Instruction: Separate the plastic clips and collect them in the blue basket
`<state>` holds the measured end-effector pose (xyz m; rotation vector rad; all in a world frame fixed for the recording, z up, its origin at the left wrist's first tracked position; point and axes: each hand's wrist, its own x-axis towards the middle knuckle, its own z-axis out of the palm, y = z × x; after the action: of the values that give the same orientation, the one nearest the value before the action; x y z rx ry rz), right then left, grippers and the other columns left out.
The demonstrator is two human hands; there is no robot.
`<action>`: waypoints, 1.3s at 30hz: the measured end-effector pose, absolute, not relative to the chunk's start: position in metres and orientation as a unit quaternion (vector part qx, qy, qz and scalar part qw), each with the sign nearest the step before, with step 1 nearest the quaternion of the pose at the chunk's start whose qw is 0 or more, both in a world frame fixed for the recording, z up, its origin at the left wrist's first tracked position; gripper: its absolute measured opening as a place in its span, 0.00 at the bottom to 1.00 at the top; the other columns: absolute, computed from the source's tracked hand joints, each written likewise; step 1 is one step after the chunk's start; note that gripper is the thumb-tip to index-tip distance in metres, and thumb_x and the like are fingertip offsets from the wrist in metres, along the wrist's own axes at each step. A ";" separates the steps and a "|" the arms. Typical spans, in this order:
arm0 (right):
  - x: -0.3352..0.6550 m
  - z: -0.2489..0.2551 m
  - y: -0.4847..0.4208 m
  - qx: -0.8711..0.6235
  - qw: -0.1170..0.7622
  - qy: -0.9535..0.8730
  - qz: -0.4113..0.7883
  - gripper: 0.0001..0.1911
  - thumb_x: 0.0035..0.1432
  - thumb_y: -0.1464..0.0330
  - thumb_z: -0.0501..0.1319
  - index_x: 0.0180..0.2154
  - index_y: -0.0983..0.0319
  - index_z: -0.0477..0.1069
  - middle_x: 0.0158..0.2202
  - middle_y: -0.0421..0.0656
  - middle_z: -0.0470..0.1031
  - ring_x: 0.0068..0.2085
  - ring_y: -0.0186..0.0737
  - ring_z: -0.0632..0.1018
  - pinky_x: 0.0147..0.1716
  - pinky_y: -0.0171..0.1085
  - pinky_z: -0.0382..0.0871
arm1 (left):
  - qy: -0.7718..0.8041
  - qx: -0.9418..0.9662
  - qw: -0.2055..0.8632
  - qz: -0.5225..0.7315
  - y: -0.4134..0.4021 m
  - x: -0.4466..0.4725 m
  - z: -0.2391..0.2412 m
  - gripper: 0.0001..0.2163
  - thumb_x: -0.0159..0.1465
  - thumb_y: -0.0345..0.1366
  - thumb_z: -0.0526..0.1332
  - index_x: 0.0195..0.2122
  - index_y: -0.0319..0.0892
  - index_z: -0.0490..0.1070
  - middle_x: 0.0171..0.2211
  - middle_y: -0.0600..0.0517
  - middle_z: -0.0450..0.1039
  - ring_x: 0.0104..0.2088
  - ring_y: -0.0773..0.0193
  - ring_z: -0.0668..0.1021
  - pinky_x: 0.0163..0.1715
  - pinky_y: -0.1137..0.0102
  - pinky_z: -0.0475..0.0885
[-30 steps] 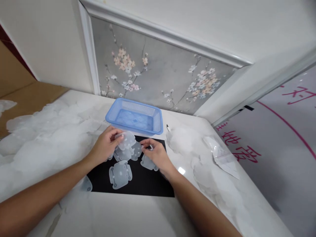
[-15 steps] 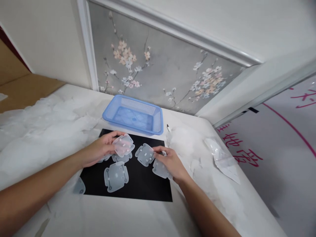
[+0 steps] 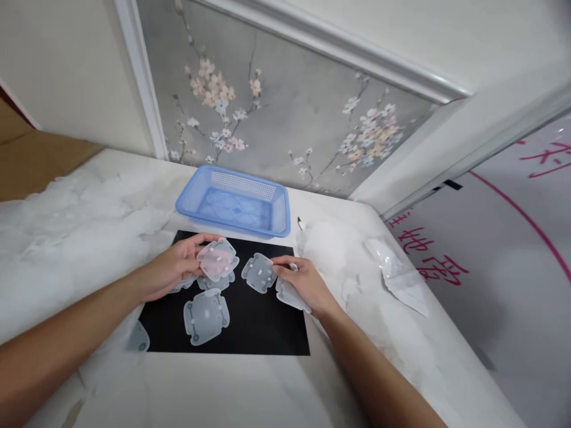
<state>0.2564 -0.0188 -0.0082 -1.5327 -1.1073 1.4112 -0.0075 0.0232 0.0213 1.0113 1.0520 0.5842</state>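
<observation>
My left hand [image 3: 181, 266] pinches a translucent, squarish plastic sheet [image 3: 218, 260] with notched edges and small white spots, the fingers showing pinkish through it. It is held above similar sheets that partly peek out beneath. My right hand [image 3: 304, 285] has its thumb and forefinger closed on the right edge of another such sheet [image 3: 259, 273]. Under that palm lies a further translucent sheet [image 3: 289, 295], partly covered. A separate notched sheet [image 3: 206, 317] rests between the hands, nearer me, on the black mat [image 3: 263, 330].
A blue plastic basket [image 3: 236, 223] stands behind the mat against the wall. Heaps of translucent sheets [image 3: 71, 238] cover the table's left side, with more [image 3: 330, 246] at right. A clear bag [image 3: 399, 276] and a dark-tipped pen [image 3: 300, 224] lie right. One sheet [image 3: 140, 337] overlaps the mat's left corner.
The whole view has shifted slightly, so things sit a little further left and higher. Both hands keep their grips, with little visible movement over the mat.
</observation>
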 end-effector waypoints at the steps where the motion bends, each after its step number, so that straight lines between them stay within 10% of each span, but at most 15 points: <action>1: 0.257 -0.008 -0.019 -0.601 0.375 -0.449 0.544 0.16 0.46 0.57 0.68 0.33 0.62 0.79 0.24 0.39 0.74 0.24 0.34 0.69 0.27 0.36 0.62 | 0.469 0.456 0.709 0.265 0.023 -0.008 0.021 0.29 0.47 0.27 0.64 0.53 0.46 0.68 0.43 0.51 0.80 0.45 0.57 0.81 0.40 0.68 0.73; 23: 0.253 -0.017 -0.023 -0.554 0.371 -0.562 0.490 0.11 0.53 0.58 0.65 0.31 0.59 0.70 0.30 0.39 0.72 0.31 0.37 0.70 0.32 0.34 0.62 | 0.466 0.457 0.698 0.295 0.022 -0.009 0.019 0.28 0.55 0.41 0.70 0.57 0.49 0.65 0.50 0.47 0.78 0.51 0.54 0.79 0.48 0.62 0.74; 32: 0.243 -0.013 -0.024 -0.561 0.405 -0.495 0.526 0.20 0.53 0.50 0.64 0.34 0.60 0.72 0.29 0.39 0.73 0.30 0.36 0.71 0.31 0.35 0.63 | 0.348 0.766 0.521 0.145 -0.010 0.008 0.016 0.33 0.64 0.42 0.62 0.69 0.58 0.51 0.72 0.54 0.46 0.70 0.50 0.56 0.64 0.57 0.57; 39: 0.244 -0.017 -0.023 -0.567 0.390 -0.452 0.567 0.25 0.43 0.59 0.71 0.42 0.59 0.68 0.33 0.39 0.76 0.28 0.36 0.73 0.30 0.36 0.66 | 0.466 0.837 0.247 0.145 0.021 -0.011 0.002 0.21 0.64 0.36 0.58 0.60 0.46 0.68 0.57 0.43 0.71 0.57 0.45 0.68 0.56 0.52 0.59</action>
<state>0.2436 -0.0233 -0.0174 -1.4410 -1.1489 1.4416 -0.0107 0.0212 0.0023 2.2826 1.2709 0.3960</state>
